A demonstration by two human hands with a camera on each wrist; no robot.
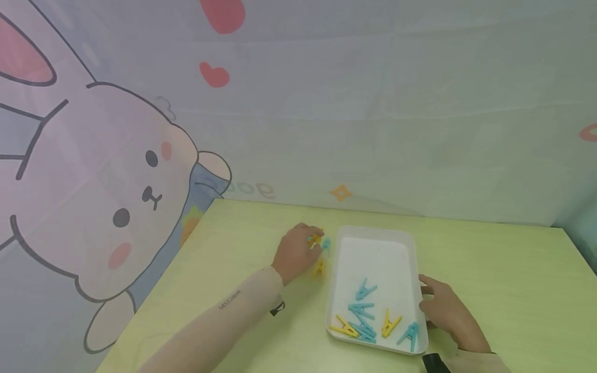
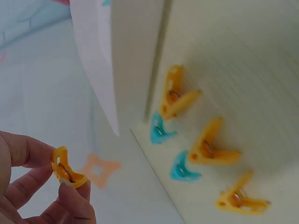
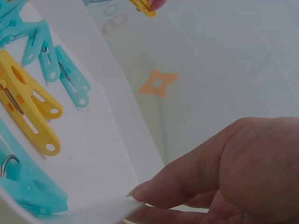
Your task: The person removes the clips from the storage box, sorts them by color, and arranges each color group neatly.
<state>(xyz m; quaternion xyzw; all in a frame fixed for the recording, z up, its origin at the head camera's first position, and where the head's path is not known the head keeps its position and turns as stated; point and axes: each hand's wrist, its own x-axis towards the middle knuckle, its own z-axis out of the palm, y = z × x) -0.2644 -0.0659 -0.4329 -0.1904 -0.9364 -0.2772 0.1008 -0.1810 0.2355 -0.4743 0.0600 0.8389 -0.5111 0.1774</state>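
Observation:
My left hand is raised just left of the white tray. In the left wrist view its thumb and fingertips pinch a yellow clothespin. Below it on the table lie loose clothespins beside the tray: three yellow, one of them a yellow clothespin, and two blue, one a blue clothespin. My right hand pinches the tray's right rim, with the thumb on top in the right wrist view. In the tray's near half lie several blue clothespins and two yellow clothespins.
The tray stands on a pale yellow-green table. Behind the table hangs a printed cloth with a rabbit and hearts, reaching down to the table's far edge.

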